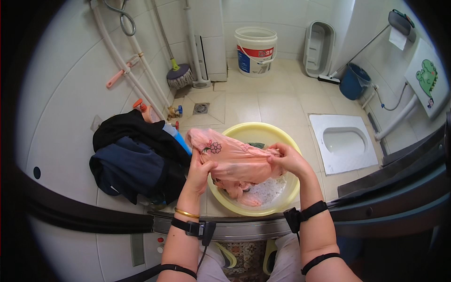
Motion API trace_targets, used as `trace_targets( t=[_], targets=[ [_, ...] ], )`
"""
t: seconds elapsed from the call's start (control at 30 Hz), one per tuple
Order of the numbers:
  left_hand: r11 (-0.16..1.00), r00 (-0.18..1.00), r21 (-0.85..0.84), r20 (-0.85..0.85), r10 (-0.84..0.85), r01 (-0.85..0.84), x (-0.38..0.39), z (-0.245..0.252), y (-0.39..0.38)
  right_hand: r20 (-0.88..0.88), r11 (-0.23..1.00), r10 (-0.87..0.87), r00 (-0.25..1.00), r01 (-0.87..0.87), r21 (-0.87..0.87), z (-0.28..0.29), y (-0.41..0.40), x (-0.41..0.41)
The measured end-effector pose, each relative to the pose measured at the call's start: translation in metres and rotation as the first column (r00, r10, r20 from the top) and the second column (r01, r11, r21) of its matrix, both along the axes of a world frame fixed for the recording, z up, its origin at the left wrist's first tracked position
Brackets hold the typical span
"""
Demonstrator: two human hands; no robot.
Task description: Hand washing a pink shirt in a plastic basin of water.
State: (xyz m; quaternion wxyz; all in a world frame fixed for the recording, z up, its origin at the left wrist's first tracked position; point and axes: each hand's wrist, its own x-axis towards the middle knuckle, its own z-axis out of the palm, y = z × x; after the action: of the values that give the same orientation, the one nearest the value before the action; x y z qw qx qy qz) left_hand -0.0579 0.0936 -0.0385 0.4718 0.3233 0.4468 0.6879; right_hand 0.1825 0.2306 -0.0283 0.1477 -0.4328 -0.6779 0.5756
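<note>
A wet pink garment (232, 155) with an embroidered flower is stretched between my two hands above a pale yellow basin (294, 190). My left hand (198, 171) grips its left end, thumb on top. At the other end, my right hand (290, 160) pinches a bunched part between thumb and fingers. The garment's lower folds hang into the basin. Sudsy water (271, 192) shows below the cloth, and a bit of dark green fabric (257, 145) lies near the basin's back. The garment hides much of what the basin holds.
Dark clothes (130, 158) are heaped at the left, beside a blue container (181, 140) and a pump bottle (146, 111). A white bucket (255, 53), a mop (179, 74) and a grey tub (319, 49) stand farther back. A squat toilet (317, 130) is at right; a door-track sill (246, 229) crosses before me.
</note>
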Motion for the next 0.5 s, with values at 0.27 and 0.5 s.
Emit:
trace_targets(
  t=[0.27,0.5],
  targets=[
    [0.957,0.915,-0.223,-0.395,0.083,-0.183,-0.033,-0.035,-0.012,-0.636,0.935,-0.312,0.706,0.111,-0.336,-0.003,0.0,-0.005],
    [0.989,0.975,-0.053,0.167,0.144,-0.137,-0.025,0.001,-0.015,-0.647,0.845,-0.502,0.573,0.167,-0.508,-0.019,0.018,0.008]
  ],
)
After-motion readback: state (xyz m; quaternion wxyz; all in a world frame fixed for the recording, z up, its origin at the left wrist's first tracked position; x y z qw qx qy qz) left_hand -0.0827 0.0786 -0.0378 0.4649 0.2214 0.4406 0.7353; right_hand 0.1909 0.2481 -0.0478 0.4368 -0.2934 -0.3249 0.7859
